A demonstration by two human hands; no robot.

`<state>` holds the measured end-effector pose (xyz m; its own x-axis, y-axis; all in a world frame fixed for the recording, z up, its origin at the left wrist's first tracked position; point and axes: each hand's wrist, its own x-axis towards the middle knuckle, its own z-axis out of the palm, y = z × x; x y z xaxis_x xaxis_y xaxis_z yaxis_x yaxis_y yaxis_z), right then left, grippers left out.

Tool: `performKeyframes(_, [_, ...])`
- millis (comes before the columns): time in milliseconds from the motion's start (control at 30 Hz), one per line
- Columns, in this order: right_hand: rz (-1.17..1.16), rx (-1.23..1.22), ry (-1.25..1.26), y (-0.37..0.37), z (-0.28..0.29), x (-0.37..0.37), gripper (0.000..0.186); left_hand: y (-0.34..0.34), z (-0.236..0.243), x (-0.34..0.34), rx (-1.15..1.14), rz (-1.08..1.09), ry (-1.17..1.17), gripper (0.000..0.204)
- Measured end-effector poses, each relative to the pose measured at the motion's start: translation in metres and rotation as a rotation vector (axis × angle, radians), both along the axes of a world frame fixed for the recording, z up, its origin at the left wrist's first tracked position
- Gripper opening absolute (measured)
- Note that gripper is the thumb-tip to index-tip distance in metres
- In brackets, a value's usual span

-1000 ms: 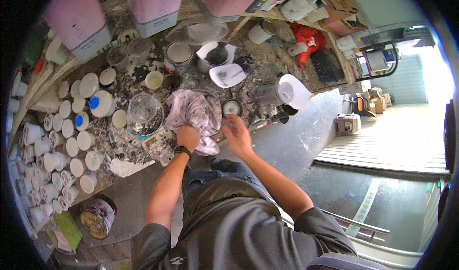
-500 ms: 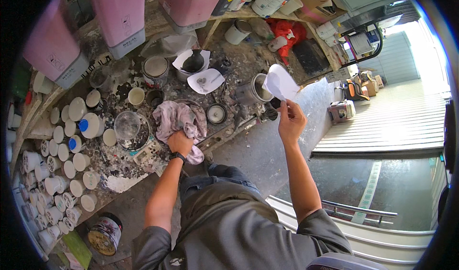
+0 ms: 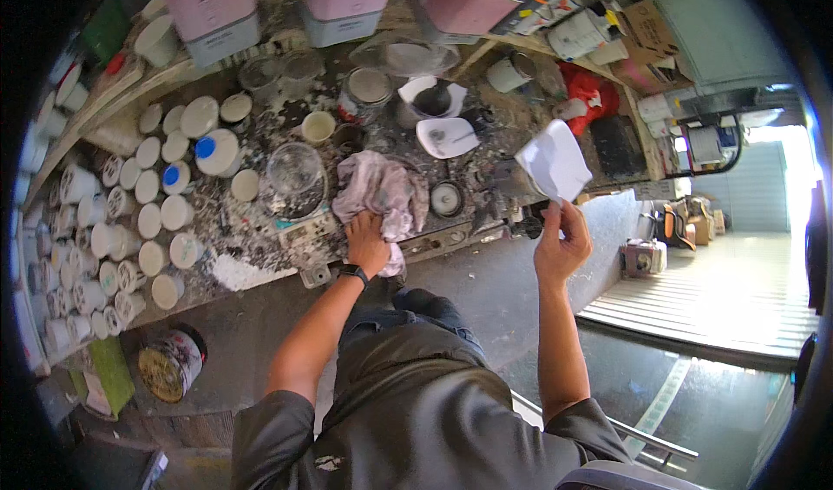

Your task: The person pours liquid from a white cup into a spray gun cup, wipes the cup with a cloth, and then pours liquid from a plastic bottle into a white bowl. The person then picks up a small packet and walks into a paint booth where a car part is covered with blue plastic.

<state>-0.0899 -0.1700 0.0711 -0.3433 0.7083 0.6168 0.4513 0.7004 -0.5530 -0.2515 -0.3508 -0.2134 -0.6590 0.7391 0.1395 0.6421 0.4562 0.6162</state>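
My left hand (image 3: 369, 243), with a dark watch on its wrist, is closed on a crumpled pinkish rag (image 3: 375, 186) at the bench's front edge. My right hand (image 3: 562, 245) pinches the lower corner of a white curved sheet (image 3: 555, 160), raised over the bench's right part. Behind that sheet a metal can is mostly hidden. Between the hands stands a small round tin (image 3: 446, 199) with a pale centre. Farther back are a white dish (image 3: 447, 138) with a grey smear and a white-lined pot (image 3: 431, 101) holding something dark.
Many white lidded tubs (image 3: 152, 221) crowd the bench's left side. A clear round container (image 3: 293, 169) sits left of the rag. Pink and grey canisters (image 3: 347, 0) line the back shelf. A stained bucket (image 3: 172, 364) stands on the floor at lower left. A red plastic bag (image 3: 594, 95) lies at back right.
The whole view has turned, so the bench things appear farther right. The white sheet now shows its face more broadly. My left hand stays on the rag.
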Motion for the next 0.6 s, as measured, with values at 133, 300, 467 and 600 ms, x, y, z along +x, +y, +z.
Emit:
performKeyframes(133, [0.402, 0.013, -0.086, -0.049, -0.016, -0.078, 0.017, -0.015, 0.016, 0.006, 0.110, 0.012, -0.092, 0.061])
performKeyframes(300, [0.690, -0.238, -0.203, -0.099, -0.077, -0.186, 0.025, -0.045, 0.017, 0.020, 0.046, 0.107, -0.090, 0.072])
performKeyframes(467, [0.768, -0.340, -0.329, -0.122, -0.118, -0.134, 0.053, -0.067, 0.018, 0.037, 0.041, 0.044, 0.058, 0.071])
performKeyframes(600, [0.743, -0.402, -0.408, -0.111, -0.138, -0.031, 0.049, -0.052, 0.044, 0.047, 0.281, -0.117, -0.010, 0.063])
